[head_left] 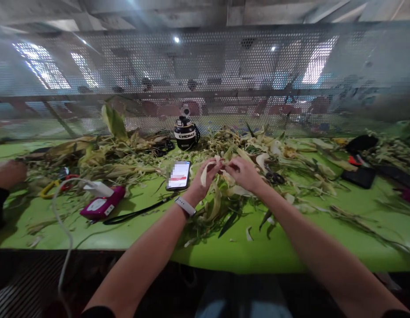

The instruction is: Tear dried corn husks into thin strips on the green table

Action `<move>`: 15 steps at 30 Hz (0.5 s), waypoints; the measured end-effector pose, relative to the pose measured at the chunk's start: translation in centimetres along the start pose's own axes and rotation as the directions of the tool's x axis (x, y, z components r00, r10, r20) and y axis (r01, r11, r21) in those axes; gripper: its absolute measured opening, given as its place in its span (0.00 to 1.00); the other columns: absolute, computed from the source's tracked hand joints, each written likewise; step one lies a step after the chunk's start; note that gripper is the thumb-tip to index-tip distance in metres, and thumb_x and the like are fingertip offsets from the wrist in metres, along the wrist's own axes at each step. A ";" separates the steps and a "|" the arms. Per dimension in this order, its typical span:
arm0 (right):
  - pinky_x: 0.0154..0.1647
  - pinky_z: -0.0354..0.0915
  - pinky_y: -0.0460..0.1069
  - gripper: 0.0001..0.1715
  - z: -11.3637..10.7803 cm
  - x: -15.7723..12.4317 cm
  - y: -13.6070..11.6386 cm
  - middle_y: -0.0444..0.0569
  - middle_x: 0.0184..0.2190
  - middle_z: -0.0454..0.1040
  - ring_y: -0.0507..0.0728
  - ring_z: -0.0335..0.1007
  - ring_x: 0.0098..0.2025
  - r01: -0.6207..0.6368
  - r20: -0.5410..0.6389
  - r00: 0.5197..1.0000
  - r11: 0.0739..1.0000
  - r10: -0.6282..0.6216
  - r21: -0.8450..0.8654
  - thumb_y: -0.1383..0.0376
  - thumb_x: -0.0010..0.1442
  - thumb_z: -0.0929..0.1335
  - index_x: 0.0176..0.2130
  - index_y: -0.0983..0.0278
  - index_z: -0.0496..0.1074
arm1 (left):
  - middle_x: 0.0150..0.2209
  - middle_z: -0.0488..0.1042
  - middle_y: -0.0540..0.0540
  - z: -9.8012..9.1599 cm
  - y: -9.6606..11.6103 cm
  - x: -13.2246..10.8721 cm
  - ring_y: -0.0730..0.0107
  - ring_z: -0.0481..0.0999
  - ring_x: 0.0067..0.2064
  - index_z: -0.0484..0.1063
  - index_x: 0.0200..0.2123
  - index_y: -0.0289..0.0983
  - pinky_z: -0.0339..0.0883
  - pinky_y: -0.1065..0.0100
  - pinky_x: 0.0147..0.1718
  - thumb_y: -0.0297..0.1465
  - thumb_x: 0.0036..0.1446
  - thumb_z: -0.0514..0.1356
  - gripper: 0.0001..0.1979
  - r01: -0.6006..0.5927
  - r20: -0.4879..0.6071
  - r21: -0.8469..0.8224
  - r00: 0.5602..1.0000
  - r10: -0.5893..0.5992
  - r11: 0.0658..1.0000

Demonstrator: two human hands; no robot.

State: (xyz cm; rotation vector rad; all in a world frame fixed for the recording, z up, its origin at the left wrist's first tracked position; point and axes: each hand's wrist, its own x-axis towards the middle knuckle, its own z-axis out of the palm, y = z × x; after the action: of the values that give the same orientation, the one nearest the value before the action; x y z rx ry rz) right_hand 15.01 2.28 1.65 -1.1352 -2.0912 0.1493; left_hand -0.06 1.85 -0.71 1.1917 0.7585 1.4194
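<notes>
My left hand [202,182] has its fingers closed on a pale, curled strip of corn husk [204,176] that hangs down over the hand. Close on its right, my right hand [243,173] is pinched, its fingertips almost meeting those of the left. What the right fingertips hold is too small to make out. Both hands are over a heap of loose husks and plant scraps [216,210] on the green table [251,256]. A phone [178,175] with a lit screen lies just left of my left hand.
Behind the phone stands a black bottle [186,137] marked ENERGY. A purple power bank [103,205] with a white charger [99,188] and cable lies left. Another person's hand [9,173] is at the far left. A perforated metal screen [208,66] rises along the back.
</notes>
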 end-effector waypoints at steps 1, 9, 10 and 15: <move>0.32 0.55 0.47 0.12 0.1 0.0 0.1 0.46 0.25 0.67 0.53 0.61 0.29 0.001 0.010 1.000 1.000 -0.001 0.008 0.62 0.59 0.65 0.26 0.64 0.67 | 0.31 0.76 0.49 0.1 0.0 0.0 0.74 0.71 0.31 0.76 0.31 0.37 0.62 0.73 0.32 0.37 0.41 0.68 0.13 0.003 -0.024 -0.039 1.000 -0.004 0.999; 0.30 0.53 0.46 0.11 0.3 0.0 -0.6 0.42 0.22 0.64 0.50 0.58 0.26 -0.054 0.198 0.980 0.990 0.027 0.129 0.66 0.57 0.64 0.23 0.64 0.64 | 0.25 0.76 0.50 -0.2 0.0 0.3 0.77 0.70 0.25 0.76 0.27 0.34 0.63 0.72 0.29 0.34 0.30 0.73 0.17 0.091 -0.153 -0.210 0.980 -0.124 0.973; 0.30 0.54 0.46 0.11 0.3 0.0 -0.7 0.42 0.21 0.63 0.50 0.57 0.26 -0.072 0.202 0.978 0.987 0.042 0.143 0.66 0.56 0.64 0.23 0.64 0.64 | 0.25 0.76 0.50 -0.2 -0.1 0.3 0.77 0.70 0.25 0.76 0.26 0.34 0.63 0.72 0.29 0.34 0.30 0.73 0.17 0.085 -0.165 -0.211 0.979 -0.121 0.974; 0.33 0.57 0.47 0.09 0.2 0.0 -0.2 0.45 0.26 0.69 0.53 0.62 0.30 -0.268 0.069 0.963 0.910 0.260 0.318 0.62 0.54 0.64 0.26 0.64 0.68 | 0.25 0.76 0.50 0.1 0.0 0.0 0.77 0.70 0.26 0.76 0.26 0.35 0.63 0.73 0.29 0.35 0.31 0.73 0.16 0.106 -0.084 -0.137 0.989 -0.118 0.985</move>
State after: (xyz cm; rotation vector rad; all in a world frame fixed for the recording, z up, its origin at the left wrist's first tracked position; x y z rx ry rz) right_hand 14.72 2.23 1.61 -1.2076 -1.8375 0.6186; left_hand 0.04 1.83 -0.71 0.9728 0.7707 1.4152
